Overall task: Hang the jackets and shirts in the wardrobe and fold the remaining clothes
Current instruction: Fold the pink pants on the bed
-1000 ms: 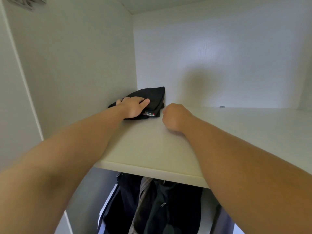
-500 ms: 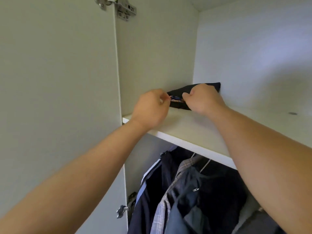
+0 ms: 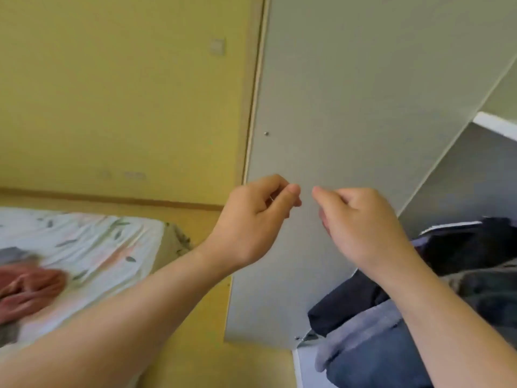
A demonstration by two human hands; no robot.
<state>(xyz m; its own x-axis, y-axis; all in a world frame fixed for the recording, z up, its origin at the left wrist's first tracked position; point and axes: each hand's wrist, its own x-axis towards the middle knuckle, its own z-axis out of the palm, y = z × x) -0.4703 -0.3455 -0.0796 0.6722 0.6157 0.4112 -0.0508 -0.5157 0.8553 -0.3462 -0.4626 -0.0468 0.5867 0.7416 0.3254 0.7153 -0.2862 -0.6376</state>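
My left hand [image 3: 257, 217] and my right hand [image 3: 361, 222] are raised side by side in front of the open wardrobe door [image 3: 349, 93]. Their fingers are curled and hold nothing. Dark jackets [image 3: 472, 247] and a blue-grey garment [image 3: 375, 348] hang inside the wardrobe at the right, behind my right forearm. A reddish garment [image 3: 30, 287] lies crumpled on the bed [image 3: 106, 236] at the left, with a grey piece of clothing [image 3: 9, 331] beside it. The folded black garment on the upper shelf is out of view.
The white edge of the shelf [image 3: 496, 126] shows at the far right. A yellow wall [image 3: 126, 93] with a switch [image 3: 217, 47] runs behind the bed. Yellow floor [image 3: 195, 357] lies between the bed and the wardrobe door.
Both hands have let go of the folded black garment and pulled back from the shelf. My view has swung down and left, from the shelf to the door, bed and wall.
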